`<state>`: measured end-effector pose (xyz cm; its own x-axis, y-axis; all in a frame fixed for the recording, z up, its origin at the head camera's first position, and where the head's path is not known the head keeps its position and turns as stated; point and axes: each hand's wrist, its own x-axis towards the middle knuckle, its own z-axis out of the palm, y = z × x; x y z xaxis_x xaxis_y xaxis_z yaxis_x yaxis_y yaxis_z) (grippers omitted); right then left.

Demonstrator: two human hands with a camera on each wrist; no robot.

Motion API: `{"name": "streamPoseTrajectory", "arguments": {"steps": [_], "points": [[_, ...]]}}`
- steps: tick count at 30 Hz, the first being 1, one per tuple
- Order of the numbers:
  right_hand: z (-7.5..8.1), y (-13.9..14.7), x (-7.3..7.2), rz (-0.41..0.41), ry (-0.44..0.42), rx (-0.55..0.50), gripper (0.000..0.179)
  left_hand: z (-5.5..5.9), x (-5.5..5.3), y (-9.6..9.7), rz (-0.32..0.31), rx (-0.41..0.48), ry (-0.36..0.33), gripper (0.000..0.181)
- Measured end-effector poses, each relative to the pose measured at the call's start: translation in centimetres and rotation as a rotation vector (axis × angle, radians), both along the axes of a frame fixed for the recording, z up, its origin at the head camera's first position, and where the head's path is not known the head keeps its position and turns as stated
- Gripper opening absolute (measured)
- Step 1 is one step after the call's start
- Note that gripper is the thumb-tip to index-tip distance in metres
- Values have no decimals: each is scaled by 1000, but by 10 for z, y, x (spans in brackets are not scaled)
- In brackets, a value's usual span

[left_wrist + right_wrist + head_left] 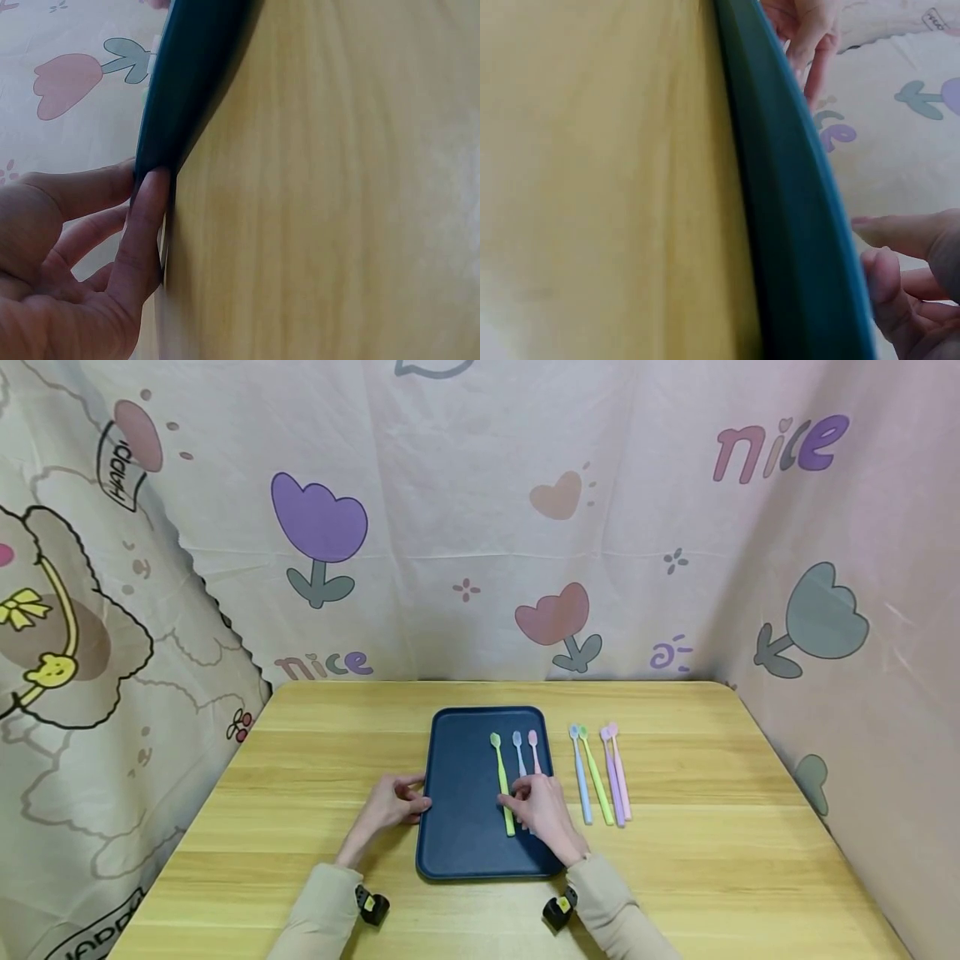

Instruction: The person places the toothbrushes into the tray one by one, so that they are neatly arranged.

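A dark blue tray (461, 793) lies on the table, with my left hand (393, 802) at its left edge. In the left wrist view the fingertips (154, 184) pinch the tray's rim. Inside the tray, toward its right side, lie a green toothbrush (501, 764), a blue toothbrush (518, 747) and a pink toothbrush (534, 746), heads toward the far end. Over their handles is my right hand (543, 810), its thumb overlapping the green one and its palm hiding parts of the other two. A gap shows between its thumb and index finger in the right wrist view.
Right of the tray, more toothbrushes lie on the wooden table (697, 860): a blue one (581, 781), a green one (597, 781), a purple one (614, 785) and a pink one (621, 772). A printed curtain (450, 518) hangs behind the table.
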<state>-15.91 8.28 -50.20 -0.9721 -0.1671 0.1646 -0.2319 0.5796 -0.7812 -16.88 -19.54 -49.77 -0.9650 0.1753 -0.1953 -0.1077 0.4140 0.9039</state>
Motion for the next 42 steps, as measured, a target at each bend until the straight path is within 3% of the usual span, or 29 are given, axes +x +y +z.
{"name": "streamPoseTrajectory", "arguments": {"steps": [9,22,42], "points": [[3,2,12,-17,-102,83,31,2,1,1,12,-7,-8,54],[-1,1,14,19,-75,20,14,1,0,2,18,-12,-12,53],[-2,5,13,48,-66,35,14,1,0,1,3,13,-6,54]]}}
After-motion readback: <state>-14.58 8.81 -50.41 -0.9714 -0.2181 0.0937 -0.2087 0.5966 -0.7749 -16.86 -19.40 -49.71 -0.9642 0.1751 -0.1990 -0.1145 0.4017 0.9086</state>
